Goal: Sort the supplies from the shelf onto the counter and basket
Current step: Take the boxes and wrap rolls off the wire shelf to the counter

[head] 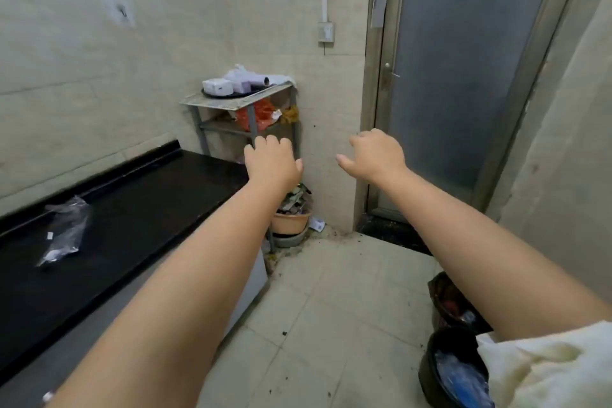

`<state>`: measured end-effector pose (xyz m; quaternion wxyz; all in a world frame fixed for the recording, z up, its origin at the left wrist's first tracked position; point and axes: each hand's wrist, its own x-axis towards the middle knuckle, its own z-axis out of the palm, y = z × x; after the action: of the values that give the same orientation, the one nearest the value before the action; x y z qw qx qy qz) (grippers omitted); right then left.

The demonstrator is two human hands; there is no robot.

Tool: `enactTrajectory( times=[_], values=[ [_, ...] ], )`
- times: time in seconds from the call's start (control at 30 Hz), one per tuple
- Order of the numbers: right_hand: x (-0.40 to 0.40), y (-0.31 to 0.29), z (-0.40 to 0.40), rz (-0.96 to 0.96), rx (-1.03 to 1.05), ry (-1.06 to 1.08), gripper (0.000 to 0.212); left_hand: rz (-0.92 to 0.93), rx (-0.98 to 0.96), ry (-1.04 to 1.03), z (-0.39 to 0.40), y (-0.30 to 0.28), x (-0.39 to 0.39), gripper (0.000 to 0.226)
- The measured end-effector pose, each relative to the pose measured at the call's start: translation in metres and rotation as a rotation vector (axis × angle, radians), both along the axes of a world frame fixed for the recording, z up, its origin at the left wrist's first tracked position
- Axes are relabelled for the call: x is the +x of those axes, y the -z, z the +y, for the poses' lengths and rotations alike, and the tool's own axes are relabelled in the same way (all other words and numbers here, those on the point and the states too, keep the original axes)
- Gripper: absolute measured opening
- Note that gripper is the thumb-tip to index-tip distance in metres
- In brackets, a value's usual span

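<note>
- Both arms reach toward the corner shelf (236,103). Left hand (273,161) is palm down with fingers (265,142) curled loosely, holding nothing. Right hand (376,154) is empty, thumb out, fingers bent downward; neither touches the shelf.
- Supplies: a white box (217,87) and pale packets (243,84) are piled on a dark tray (212,95) on the top tier; an orange bag (261,113) sits on the tier below, partly behind a shelf leg.
- Risk: the top pile looks loose. Pulling one item may drag the tray or tip neighbours off the edge to the floor.
- Risk: the shelf looks light on thin legs; a sideways knock could rock it.
- Table (132,209), black, lies left of the shelf and carries a clear plastic bag (64,232).
- Basket: likely the pink tub (291,220) under the shelf, already holding packets; cannot confirm.
- Obstacles: dark bins (443,364) on the floor at right, near the feet. Closed door (463,76) beyond.
</note>
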<state>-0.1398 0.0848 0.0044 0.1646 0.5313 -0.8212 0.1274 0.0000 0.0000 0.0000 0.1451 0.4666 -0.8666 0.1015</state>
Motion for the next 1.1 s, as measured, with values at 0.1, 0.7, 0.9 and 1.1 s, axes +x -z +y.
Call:
enactTrajectory(
  times=[0.1, 0.7, 0.9, 1.1],
  values=[
    [-0.018, 0.031, -0.03, -0.058, 0.117, -0.003, 0.046, -0.066, 0.221, -0.041, -0.029, 0.027, -0.018, 0.047],
    [-0.22, 0.06, -0.349, -0.183, 0.27, -0.154, 0.054, -0.142, 0.417, -0.129, -0.329, 0.048, -0.185, 0.049],
    [-0.246, 0.048, -0.489, -0.188, 0.254, -0.25, 0.047, -0.146, 0.399, -0.163, -0.456, 0.04, -0.212, 0.05],
    [-0.272, 0.019, -0.643, -0.205, 0.18, -0.305, 0.033, -0.087, 0.343, -0.187, -0.603, 0.015, -0.238, 0.047]
  ],
)
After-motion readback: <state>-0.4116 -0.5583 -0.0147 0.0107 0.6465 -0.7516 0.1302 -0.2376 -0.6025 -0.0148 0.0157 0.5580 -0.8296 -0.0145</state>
